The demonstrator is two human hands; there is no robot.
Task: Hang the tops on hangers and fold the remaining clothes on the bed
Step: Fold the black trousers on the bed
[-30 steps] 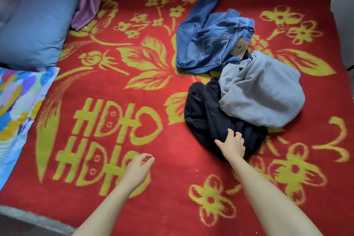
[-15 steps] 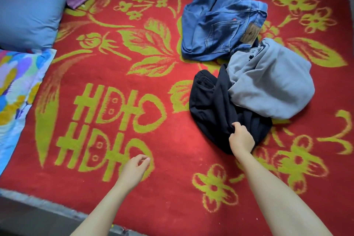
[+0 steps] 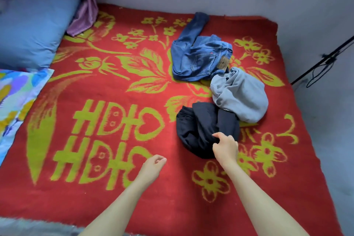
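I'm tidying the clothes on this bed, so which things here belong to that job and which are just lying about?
Job: black garment, gripped by the right hand; grey garment; jeans.
Lying about: red blanket, blue pillow, patterned pillow, purple cloth, black stand by the wall.

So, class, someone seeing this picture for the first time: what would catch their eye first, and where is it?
The bright red blanket with yellow-green flowers and characters spreads across the view. Right of its middle lie blue jeans farthest, a grey garment beside them, and a black garment nearest. The right hand grips the black garment's near edge, while the left hand hovers loosely curled, holding nothing.
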